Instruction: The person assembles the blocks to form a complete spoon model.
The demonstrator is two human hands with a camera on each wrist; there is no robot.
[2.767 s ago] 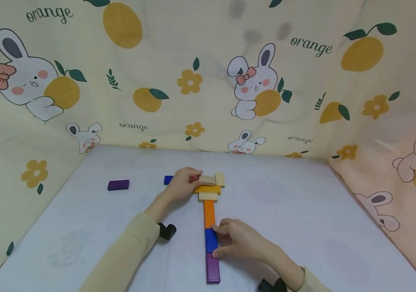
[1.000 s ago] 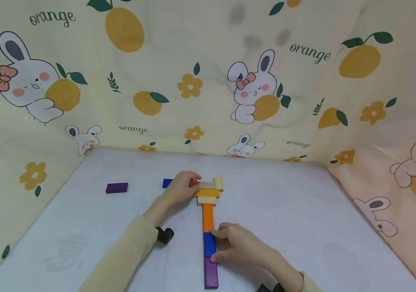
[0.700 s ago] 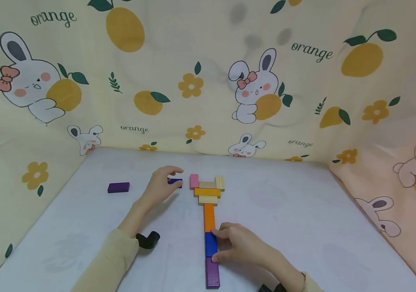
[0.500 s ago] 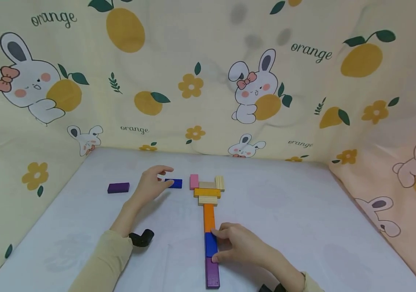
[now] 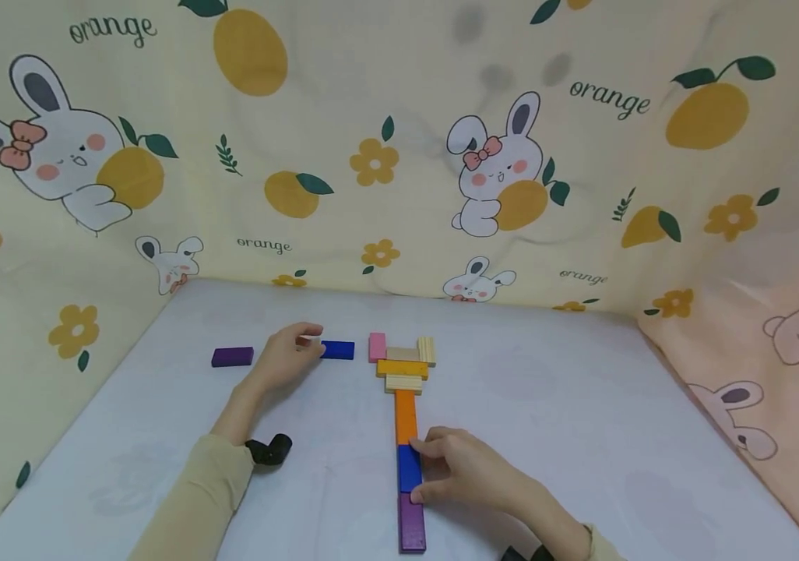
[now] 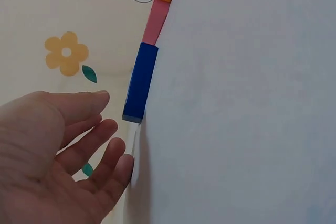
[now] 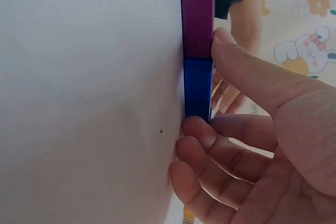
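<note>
My left hand (image 5: 289, 357) lies just left of a blue block (image 5: 338, 350) on the table, fingers loosely bent. In the left wrist view a gap separates that hand (image 6: 79, 145) from the blue block (image 6: 140, 83). My right hand (image 5: 466, 471) rests against the right side of a column of blocks. Its thumb touches near the joint of the purple block (image 5: 411, 523) and the middle blue block (image 5: 410, 469); its index finger touches near that blue block's far end. Beyond are an orange block (image 5: 405, 417), plain wooden blocks (image 5: 403, 383), a yellow block (image 5: 402, 368) and a pink block (image 5: 377, 347).
A separate dark purple block (image 5: 233, 357) lies at the far left. At the column's far right stands a ribbed wooden block (image 5: 427, 351). A patterned cloth (image 5: 329, 86) rises behind the white tabletop (image 5: 568, 389). Each wrist wears a black device (image 5: 269, 449).
My left hand has let go of the pink block at the column's far left corner and moved left, uncovering the separate blue block. The right hand stays in place; the view shifts slightly.
</note>
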